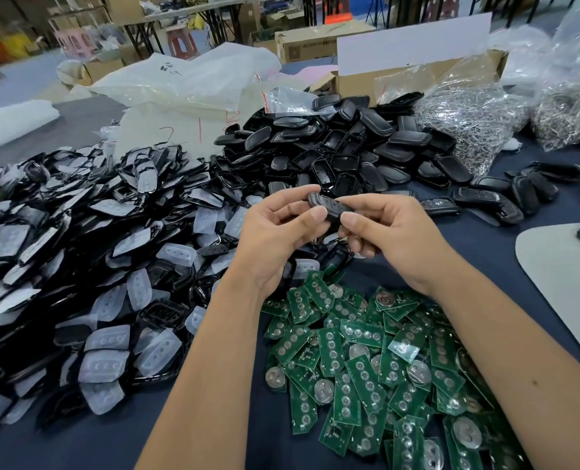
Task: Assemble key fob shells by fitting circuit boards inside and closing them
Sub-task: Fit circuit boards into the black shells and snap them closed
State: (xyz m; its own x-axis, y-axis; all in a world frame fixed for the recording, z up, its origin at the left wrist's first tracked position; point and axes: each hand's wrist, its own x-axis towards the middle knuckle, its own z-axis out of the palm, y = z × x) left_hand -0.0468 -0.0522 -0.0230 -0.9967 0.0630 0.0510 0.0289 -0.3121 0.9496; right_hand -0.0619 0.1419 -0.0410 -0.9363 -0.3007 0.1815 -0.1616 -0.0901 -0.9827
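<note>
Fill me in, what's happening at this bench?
A person is putting key fobs together by hand. Both hands, left hand and right hand, pinch one black fob above the table, apparently pressing it closed. Green boards lie piled just below the hands, front shells with clear pads to the left, black back shells behind, and a few finished fobs to the right.

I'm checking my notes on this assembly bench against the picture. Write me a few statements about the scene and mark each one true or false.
1. Both hands hold one black key fob. True.
2. The green circuit boards lie in a heap near the person, under the forearms. True.
3. The left hand rests flat on the table. False: it is raised and pinches the fob.
4. The bags of metal rings sit at the far left. False: far right.
5. The right hand grips a circuit board. False: it holds the fob.
</note>
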